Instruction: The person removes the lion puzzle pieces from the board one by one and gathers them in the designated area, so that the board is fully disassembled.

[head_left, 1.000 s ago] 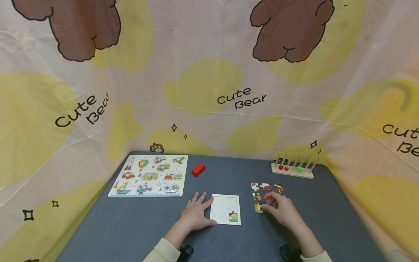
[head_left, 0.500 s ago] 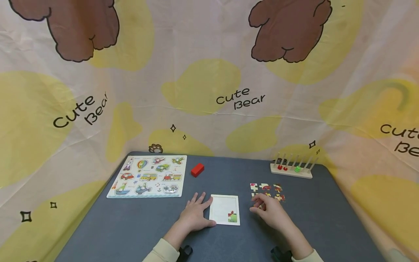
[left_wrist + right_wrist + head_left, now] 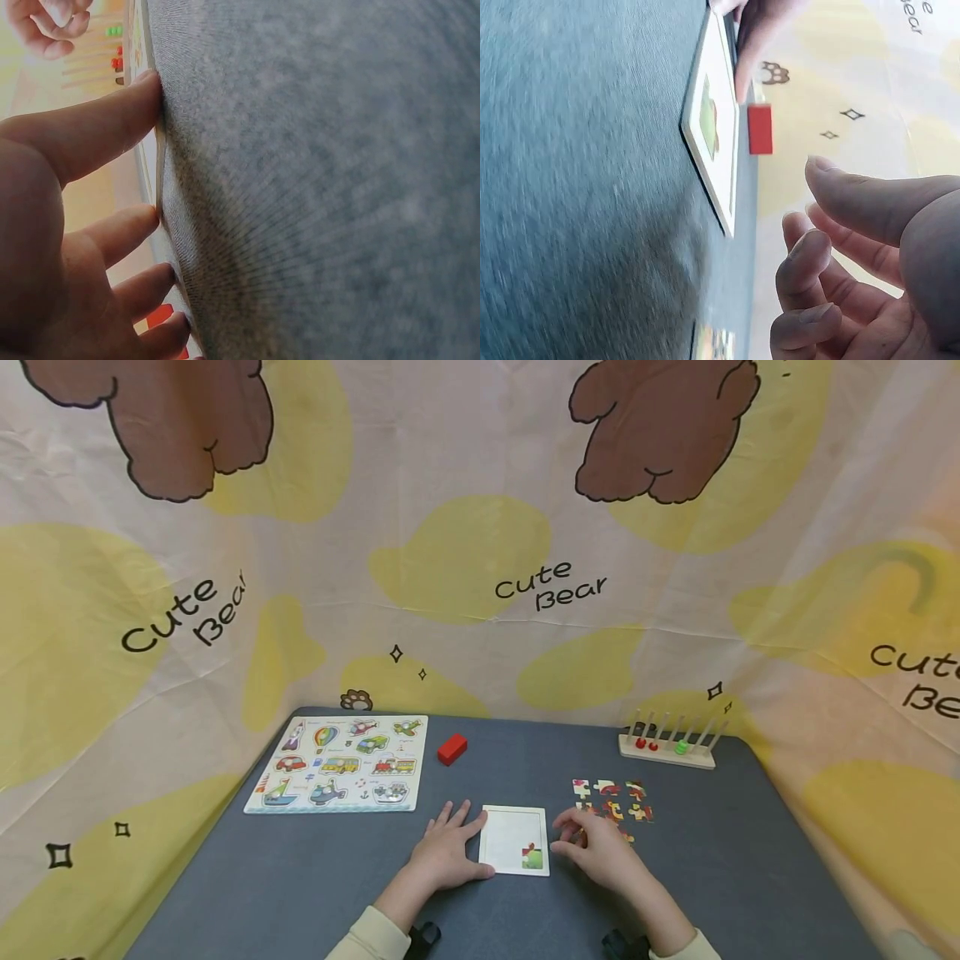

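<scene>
My left hand point(image 3: 447, 852) lies at the left side of a small white puzzle frame point(image 3: 504, 835), fingers spread. Its thumb and forefinger touch the frame's edge, as the left wrist view also shows. One green and red puzzle piece point(image 3: 532, 858) sits in the frame's lower right corner. My right hand point(image 3: 600, 852) hovers just right of the frame with loosely bent fingers. In the right wrist view the thumb point(image 3: 847, 191) stands apart from the fingertips, and nothing shows between them. Several loose puzzle pieces point(image 3: 612, 811) lie beyond and beside this hand, some hidden behind it.
A picture board point(image 3: 341, 764) with vehicles lies at the back left. Beside it is a red block point(image 3: 452, 749). A wooden peg stand point(image 3: 666, 752) with red and green beads stands at the back right. A printed cloth point(image 3: 465, 560) hangs behind the dark table point(image 3: 360, 852).
My right hand has moved left from over the loose pieces to near the frame's right edge, uncovering several pieces. My left hand has stayed at the frame.
</scene>
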Demonstrator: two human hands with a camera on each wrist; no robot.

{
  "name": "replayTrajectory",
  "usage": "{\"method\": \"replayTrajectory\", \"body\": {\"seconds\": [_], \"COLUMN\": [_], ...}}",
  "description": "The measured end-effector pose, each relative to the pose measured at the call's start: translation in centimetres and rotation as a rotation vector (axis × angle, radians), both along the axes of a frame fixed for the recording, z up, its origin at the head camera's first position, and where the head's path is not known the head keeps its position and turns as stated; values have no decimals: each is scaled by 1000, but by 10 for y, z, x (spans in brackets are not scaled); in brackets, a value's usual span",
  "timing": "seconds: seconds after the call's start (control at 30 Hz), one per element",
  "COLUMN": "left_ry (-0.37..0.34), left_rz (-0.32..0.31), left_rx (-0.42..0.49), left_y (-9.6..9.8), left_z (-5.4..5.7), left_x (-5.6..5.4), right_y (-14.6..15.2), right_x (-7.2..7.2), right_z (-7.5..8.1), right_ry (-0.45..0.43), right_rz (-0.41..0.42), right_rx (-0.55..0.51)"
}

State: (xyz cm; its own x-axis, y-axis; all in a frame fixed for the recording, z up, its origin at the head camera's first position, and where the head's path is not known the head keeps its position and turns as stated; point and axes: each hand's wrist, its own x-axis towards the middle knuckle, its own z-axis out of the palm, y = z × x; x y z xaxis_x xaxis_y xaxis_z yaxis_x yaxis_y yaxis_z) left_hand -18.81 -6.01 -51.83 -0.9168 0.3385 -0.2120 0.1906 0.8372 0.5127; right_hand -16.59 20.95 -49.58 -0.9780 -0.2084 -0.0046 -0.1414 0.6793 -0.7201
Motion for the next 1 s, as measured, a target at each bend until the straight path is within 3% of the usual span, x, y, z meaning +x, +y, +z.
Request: {"method": "replayTrajectory", "body": {"seconds": [0.4,1.0], "left_ry": [-1,-1], "left_rz": [9,8], "left_rx": [-8,-13], "left_y": [0,0], "left_z": [1,2], "left_x": [1,1], "right_y": [-22,-40], "right_x": [0,1], "right_z": [-13,-23], "right_ry": [2,6], "right_rz": [139,206], "right_rx": [-19,87]}}
